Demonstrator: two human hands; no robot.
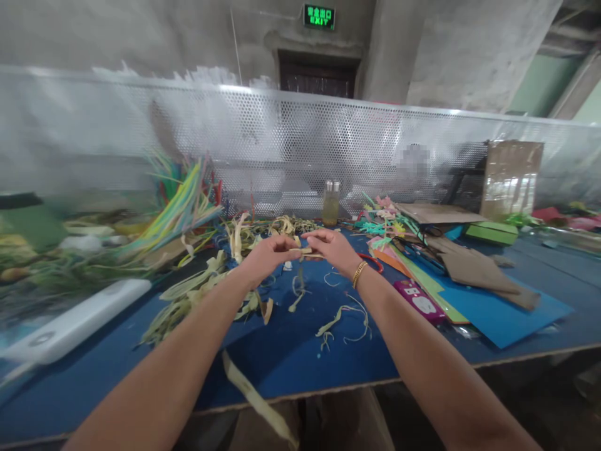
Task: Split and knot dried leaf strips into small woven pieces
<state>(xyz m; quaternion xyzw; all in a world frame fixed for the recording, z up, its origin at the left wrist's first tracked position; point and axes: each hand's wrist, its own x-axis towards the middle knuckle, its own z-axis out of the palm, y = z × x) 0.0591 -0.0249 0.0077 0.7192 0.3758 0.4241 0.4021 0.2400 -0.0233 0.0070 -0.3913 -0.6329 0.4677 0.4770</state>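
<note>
Centrally, left hand (275, 252): thumb and fingertips pinching one end of a pale husk strip (306, 250). Right hand (332, 248): fingers bent over the strip's other end, also pinching; exact thumb placement too small to tell. Strip location: between both hands, raised above the blue counter (286, 347).

Handling note: the material looks dry and liable to split; a light, even pinch close to the working point, with gentle tension along the grain, would probably serve best.

Right wrist: one gold-coloured bracelet (359, 274). Below the hands: loose fibres (331, 321), curled, lying on the counter. Left of these: husk heap (185, 297), pale green to straw. Near edge: one long husk piece (253, 389), partly overhanging.

Containers. Clear bottle (331, 210), upright beyond the hands, yellowish contents in its lower part. Purple packet (417, 302), right, lying flat beside coloured paper (509, 316); contents hidden. Green container (32, 222), far left, dark top, blurred; contents cannot be told.

Outermost: coloured stems (181, 200), bundled, left; cardboard pieces (474, 266), right; perforated screen (323, 134), behind.
</note>
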